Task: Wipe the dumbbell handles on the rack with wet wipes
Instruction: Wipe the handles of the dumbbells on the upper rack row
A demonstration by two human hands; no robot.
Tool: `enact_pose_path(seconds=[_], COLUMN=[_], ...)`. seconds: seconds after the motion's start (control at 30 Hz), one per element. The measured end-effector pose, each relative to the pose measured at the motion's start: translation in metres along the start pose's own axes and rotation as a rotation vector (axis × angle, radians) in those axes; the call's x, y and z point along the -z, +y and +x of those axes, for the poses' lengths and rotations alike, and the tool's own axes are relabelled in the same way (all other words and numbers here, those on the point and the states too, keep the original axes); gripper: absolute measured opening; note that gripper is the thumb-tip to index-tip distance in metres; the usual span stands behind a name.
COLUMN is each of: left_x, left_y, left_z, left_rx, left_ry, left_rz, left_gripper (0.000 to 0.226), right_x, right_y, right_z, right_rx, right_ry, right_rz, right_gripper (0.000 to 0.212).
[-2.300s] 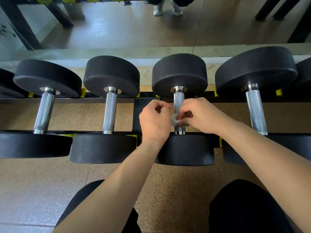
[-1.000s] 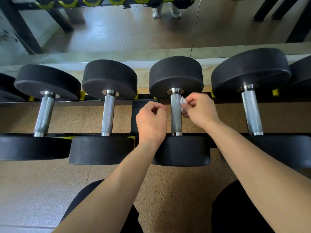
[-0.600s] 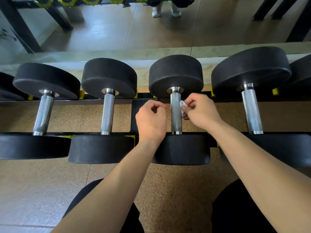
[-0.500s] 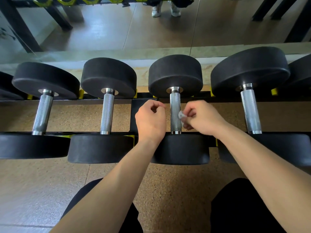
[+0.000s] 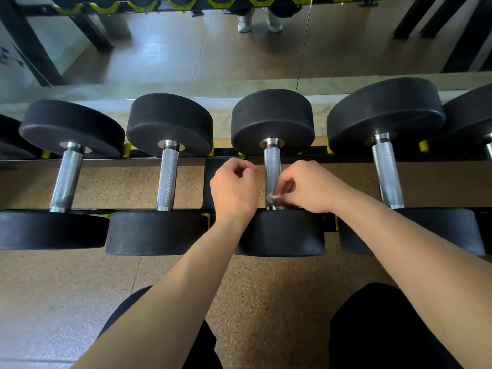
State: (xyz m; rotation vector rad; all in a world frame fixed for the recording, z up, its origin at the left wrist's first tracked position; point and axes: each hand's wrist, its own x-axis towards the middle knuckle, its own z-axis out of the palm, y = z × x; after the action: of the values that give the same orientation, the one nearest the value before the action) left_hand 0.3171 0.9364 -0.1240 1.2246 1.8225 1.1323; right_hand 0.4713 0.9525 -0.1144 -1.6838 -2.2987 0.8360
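My right hand (image 5: 308, 186) pinches the crumpled white wet wipe (image 5: 273, 197) against the knurled steel dumbbell handle (image 5: 272, 166) to scrub its near end; my left hand (image 5: 234, 190), curled and empty, waits alongside.

Only a small white wad of wipe (image 5: 273, 197) shows; the rest is hidden in the right hand (image 5: 306, 187) fingers. Lower end of handle (image 5: 272, 166) is covered by wipe and right hand. Left hand (image 5: 234, 190) fingers curl under, palm hidden, contents unclear. Leftmost dumbbell (image 5: 10, 139) and rightmost dumbbell (image 5: 471, 115) are cut by the frame edges.
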Motion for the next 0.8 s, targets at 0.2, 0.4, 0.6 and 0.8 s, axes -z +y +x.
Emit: enact_pose_path(seconds=[0.2,0.4,0.6,0.8], left_x=[0.002,0.021,0.031,0.01], left_y=[-0.001,-0.01,-0.008,-0.007], left_z=[0.0,0.003,0.013,0.035], left_rx=[-0.007,-0.008,-0.055,-0.102], left_ry=[-0.067,-0.379,-0.433,-0.249], left_rz=[-0.043,-0.075,-0.292,-0.018], left_gripper=[0.023,0.009,0.009,0.009], right_x=[-0.005,0.0,-0.005,-0.035], right_y=[-0.011,-0.017,-0.021,-0.019], right_z=[0.01,0.005,-0.004,-0.021], right_rx=[-0.014,-0.022,-0.02,-0.381], right_ry=[0.269,0.235,0.273,0.627], right_rz=[0.045,0.18,0.545,0.458], right_gripper=[0.013,0.003,0.021,0.022])
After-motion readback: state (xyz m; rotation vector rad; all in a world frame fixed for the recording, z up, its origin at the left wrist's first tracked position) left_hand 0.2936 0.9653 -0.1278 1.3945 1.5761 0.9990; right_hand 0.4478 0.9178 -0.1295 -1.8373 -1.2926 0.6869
